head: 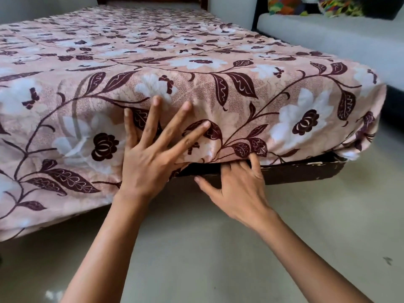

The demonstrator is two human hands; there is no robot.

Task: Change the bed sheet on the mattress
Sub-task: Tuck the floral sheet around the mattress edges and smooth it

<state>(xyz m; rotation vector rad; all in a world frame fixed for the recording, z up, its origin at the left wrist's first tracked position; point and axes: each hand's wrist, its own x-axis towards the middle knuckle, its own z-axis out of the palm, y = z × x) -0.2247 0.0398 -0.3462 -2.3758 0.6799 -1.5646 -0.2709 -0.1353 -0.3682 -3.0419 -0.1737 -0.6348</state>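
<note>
- The bed sheet lies over the mattress, which is hidden beneath it, and hangs down its near side.
- The mattress rests on the bed frame, whose edge shows below the sheet to the right of the hands.
- The left hand lies flat with its fingers spread against the sheet on the near side.
- The right hand is lower and to the right, with its fingertips in the gap between the sheet's bottom edge and the frame.
- Left of the hands, the sheet hangs past the frame towards the floor.
- The floor lies in front of the bed.
- Behind and right of the bed stands a padded seat, with cushions at its back.
</note>
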